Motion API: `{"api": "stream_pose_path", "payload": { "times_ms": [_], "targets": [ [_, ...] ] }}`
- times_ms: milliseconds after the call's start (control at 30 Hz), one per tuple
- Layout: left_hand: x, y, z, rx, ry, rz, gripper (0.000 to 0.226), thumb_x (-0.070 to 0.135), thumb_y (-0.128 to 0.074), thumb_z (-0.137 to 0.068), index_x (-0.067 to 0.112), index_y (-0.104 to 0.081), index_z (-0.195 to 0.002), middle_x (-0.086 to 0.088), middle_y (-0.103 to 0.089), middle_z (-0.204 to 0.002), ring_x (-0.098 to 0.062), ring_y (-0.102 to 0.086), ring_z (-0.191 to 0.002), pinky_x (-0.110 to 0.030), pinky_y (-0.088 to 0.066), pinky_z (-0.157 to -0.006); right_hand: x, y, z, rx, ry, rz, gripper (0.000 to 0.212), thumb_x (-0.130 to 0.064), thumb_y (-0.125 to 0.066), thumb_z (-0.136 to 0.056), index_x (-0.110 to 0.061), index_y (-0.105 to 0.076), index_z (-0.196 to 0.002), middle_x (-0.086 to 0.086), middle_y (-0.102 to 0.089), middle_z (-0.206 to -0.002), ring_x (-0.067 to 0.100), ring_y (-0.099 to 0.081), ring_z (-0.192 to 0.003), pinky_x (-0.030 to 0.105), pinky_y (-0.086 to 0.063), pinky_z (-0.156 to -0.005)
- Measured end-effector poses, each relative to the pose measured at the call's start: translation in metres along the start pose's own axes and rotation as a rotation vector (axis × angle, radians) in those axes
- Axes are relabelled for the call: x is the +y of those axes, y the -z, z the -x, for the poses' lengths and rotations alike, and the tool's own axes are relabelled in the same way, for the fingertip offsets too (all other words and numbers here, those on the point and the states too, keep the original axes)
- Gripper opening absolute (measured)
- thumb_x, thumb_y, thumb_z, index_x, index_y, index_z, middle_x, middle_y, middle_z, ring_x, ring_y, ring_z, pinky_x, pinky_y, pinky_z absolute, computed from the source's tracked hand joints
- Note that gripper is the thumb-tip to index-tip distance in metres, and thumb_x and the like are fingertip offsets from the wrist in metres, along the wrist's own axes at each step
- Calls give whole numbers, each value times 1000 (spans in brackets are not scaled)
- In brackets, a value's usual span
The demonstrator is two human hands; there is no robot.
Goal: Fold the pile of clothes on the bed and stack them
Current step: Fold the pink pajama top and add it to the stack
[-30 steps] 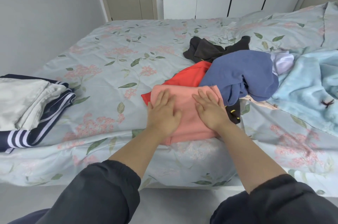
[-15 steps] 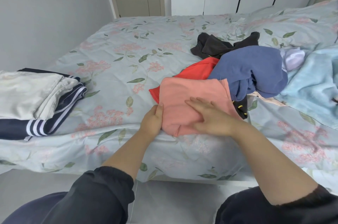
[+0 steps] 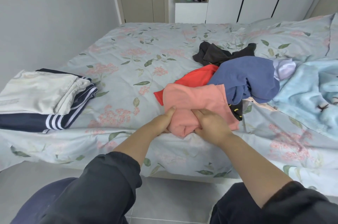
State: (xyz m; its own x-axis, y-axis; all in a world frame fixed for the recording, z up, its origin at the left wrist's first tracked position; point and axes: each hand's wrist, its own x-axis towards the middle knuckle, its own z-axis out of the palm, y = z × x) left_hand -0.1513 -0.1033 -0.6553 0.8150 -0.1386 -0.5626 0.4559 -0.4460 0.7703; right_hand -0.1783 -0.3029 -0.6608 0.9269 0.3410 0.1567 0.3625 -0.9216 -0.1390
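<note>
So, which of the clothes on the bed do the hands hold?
The salmon-pink garment: the left hand and right hand both grip it. No hand touches the red garment, blue garment or black garment behind it.

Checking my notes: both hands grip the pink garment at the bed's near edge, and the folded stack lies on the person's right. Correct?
No. The head view shows the folded stack on the person's left. The left hand and right hand grip the pink garment at the bed's near edge.
</note>
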Motion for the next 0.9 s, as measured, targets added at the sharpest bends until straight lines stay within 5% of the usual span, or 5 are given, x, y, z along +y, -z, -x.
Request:
{"api": "stream_pose_path", "payload": {
  "times_ms": [100, 333, 467, 667, 900],
  "targets": [
    [-6, 11, 25, -265, 119, 64, 96, 87, -8, -77, 15, -48, -126, -18, -71, -76, -17, -55, -45, -19, -39, -44, -9, 21, -2, 51, -5, -69, 55, -19, -59, -80, -16, -49, -133, 7, -58, -126, 27, -51, -116, 33, -43, -85],
    [20, 78, 63, -164, -8, 619, 86, 80, -34, -81, 9, -58, -124, -17, -70, -110, -34, -70, -95, -36, -57, -73, -81, 75, -54, 264, 196, -79, 44, -15, -59, -76, -11, -57, -120, 9, -62, -117, 28, -53, -111, 33, -37, -94],
    [33, 125, 92, -29, -66, 786, 55, 55, -54, -87, 13, -60, -122, -12, -71, -100, -26, -71, -85, -36, -58, -60, -121, 99, -85, 252, 333, -39, 40, -11, -61, -76, -5, -59, -115, 12, -60, -108, 31, -53, -105, 36, -38, -90],
    [37, 198, 121, 144, -160, 795, 39, 24, -51, -85, 10, -61, -120, -8, -66, -98, -21, -64, -91, -30, -57, -70, -171, 100, -120, 317, 466, -147, 62, -2, -70, -70, -5, -53, -129, 14, -60, -108, 34, -56, -102, 40, -48, -85],
    [6, 287, 139, 286, -181, 733, 16, 23, -52, -86, 13, -63, -92, -5, -65, -73, -19, -66, -65, -29, -56, -56, -221, 49, -152, 283, 182, -379, 52, 2, -62, -74, -5, -56, -125, 16, -64, -107, 35, -61, -96, 35, -43, -73]
  ]
}}
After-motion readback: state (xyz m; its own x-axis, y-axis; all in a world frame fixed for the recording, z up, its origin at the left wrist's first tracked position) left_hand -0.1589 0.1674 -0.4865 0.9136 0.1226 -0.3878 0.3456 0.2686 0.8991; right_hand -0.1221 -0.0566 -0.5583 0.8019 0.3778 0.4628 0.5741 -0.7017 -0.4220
